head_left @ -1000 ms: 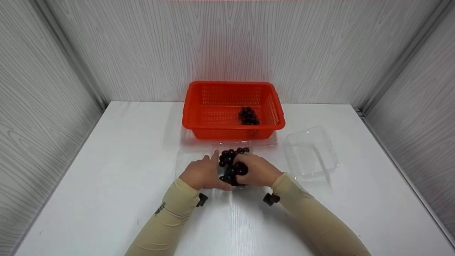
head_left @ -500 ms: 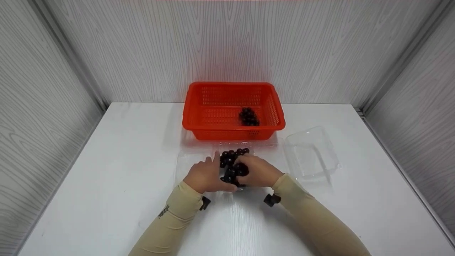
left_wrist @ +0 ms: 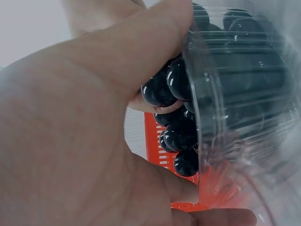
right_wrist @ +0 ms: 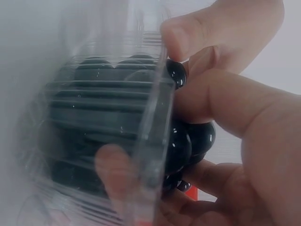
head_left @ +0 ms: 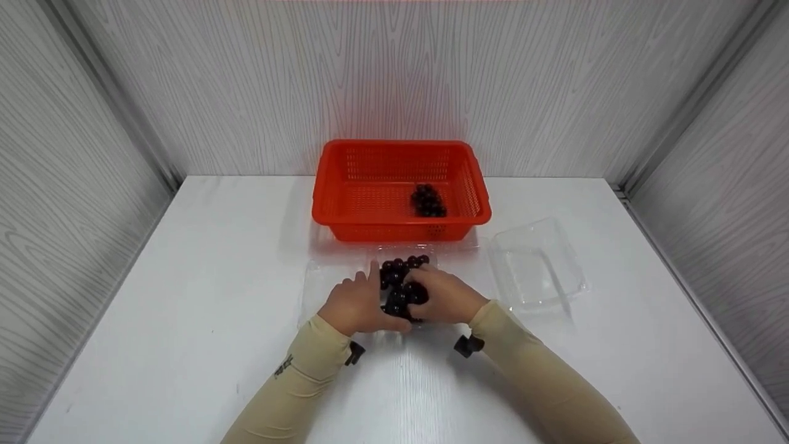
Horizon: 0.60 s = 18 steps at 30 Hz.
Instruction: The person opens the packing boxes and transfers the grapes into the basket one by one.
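Observation:
A bunch of dark grapes [head_left: 395, 277] sits in a clear plastic fruit box [left_wrist: 244, 84] in front of the red basket. My left hand [head_left: 354, 304] holds the box from its left side, thumb laid along the near rim and fingers reaching up the outer side. My right hand [head_left: 449, 297] reaches in from the right, its thumb and fingers curled round the grapes [right_wrist: 200, 139]. Several grapes bulge above the rim in both wrist views, while the rest show dark through the ribbed wall. Palms and fingers cover part of the bunch.
Behind the hands stands a red perforated basket [head_left: 336, 221], with another dark bunch of grapes [head_left: 428, 200] at its right. A second clear plastic box [head_left: 530, 277] lies right of my right hand. Clear plastic [head_left: 317, 280] also spreads left of my left hand.
Over the last second my left hand has shifted slightly right and toward me. My right hand keeps its grip on the grapes in nearly the same place.

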### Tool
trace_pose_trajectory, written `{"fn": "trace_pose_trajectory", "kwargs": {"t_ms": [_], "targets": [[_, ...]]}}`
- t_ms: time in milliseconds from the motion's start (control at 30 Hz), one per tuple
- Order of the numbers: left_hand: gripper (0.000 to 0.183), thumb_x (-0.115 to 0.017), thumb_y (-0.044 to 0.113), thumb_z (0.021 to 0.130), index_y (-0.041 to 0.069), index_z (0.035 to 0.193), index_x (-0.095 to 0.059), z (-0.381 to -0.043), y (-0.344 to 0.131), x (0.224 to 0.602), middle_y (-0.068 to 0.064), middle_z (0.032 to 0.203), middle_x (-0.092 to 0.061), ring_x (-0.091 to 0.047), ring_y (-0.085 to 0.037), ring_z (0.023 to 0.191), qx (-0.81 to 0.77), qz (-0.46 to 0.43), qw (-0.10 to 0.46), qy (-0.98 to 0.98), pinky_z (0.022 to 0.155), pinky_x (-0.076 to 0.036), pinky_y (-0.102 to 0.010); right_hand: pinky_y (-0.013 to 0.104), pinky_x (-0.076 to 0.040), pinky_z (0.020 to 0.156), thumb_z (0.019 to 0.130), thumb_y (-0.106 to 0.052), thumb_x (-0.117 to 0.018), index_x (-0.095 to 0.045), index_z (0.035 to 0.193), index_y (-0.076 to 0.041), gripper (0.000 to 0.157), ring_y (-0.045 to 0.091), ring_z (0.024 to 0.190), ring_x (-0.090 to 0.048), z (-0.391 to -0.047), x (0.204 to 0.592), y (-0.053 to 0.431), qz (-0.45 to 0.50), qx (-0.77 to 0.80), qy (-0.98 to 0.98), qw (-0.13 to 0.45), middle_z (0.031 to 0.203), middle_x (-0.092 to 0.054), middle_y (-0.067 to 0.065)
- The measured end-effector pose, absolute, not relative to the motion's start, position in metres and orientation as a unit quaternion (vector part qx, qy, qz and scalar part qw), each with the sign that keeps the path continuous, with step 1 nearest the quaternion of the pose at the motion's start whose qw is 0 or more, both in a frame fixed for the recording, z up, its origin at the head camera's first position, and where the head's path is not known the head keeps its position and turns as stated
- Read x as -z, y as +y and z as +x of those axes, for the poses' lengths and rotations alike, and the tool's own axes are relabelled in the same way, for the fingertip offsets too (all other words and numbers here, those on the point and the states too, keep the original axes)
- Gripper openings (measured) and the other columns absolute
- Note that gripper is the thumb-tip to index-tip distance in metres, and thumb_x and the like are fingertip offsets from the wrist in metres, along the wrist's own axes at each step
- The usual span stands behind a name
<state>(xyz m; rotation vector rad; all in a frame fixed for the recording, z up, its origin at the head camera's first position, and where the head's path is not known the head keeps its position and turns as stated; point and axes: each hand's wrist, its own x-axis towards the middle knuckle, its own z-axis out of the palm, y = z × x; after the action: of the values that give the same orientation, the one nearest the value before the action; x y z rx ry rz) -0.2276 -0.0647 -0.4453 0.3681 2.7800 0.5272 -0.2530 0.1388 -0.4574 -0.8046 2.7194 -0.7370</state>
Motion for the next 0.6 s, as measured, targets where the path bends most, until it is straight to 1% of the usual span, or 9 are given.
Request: {"fn": "trace_pose_trajectory", "kwargs": {"t_ms": [233, 433, 600], "targets": [[0.132, -0.083, 0.068, 0.071, -0.008, 0.16, -0.021, -0.2268, -0.0635, 0.447, -0.031, 0.138, -0.055, -0.061, -0.048, 0.116, -0.181, 0.134, 0.131, 0.965, 0.1, -0.052, -0.054, 0.043, -0.054, 0.097, 0.085, -0.013, -0.08, -0.068, 0.118, -0.008, 0.036, 0.025, 0.103, -0.062, -0.2521, 0.4565, 0.1388, -0.283, 0.247, 0.922, 0.094, 0.113, -0.065, 0.008], [0.131, -0.084, 0.067, 0.071, -0.008, 0.16, -0.022, -0.2267, -0.0611, 0.4456, -0.031, 0.136, -0.056, -0.06, -0.048, 0.118, -0.178, 0.127, 0.132, 0.967, 0.101, -0.051, -0.054, 0.042, -0.053, 0.098, 0.085, -0.015, -0.08, -0.067, 0.12, -0.01, 0.038, 0.024, 0.105, -0.061, -0.2526, 0.4573, 0.1384, -0.267, 0.245, 0.927, 0.1, 0.115, -0.064, 0.007], [0.131, -0.083, 0.067, 0.072, -0.008, 0.16, -0.022, -0.226, -0.0612, 0.4465, -0.03, 0.135, -0.056, -0.059, -0.047, 0.118, -0.174, 0.126, 0.139, 0.967, 0.101, -0.051, -0.054, 0.042, -0.054, 0.097, 0.084, -0.012, -0.08, -0.067, 0.121, -0.009, 0.04, 0.024, 0.104, -0.061, -0.2519, 0.4584, 0.1376, -0.262, 0.246, 0.927, 0.106, 0.116, -0.062, 0.007]]}}
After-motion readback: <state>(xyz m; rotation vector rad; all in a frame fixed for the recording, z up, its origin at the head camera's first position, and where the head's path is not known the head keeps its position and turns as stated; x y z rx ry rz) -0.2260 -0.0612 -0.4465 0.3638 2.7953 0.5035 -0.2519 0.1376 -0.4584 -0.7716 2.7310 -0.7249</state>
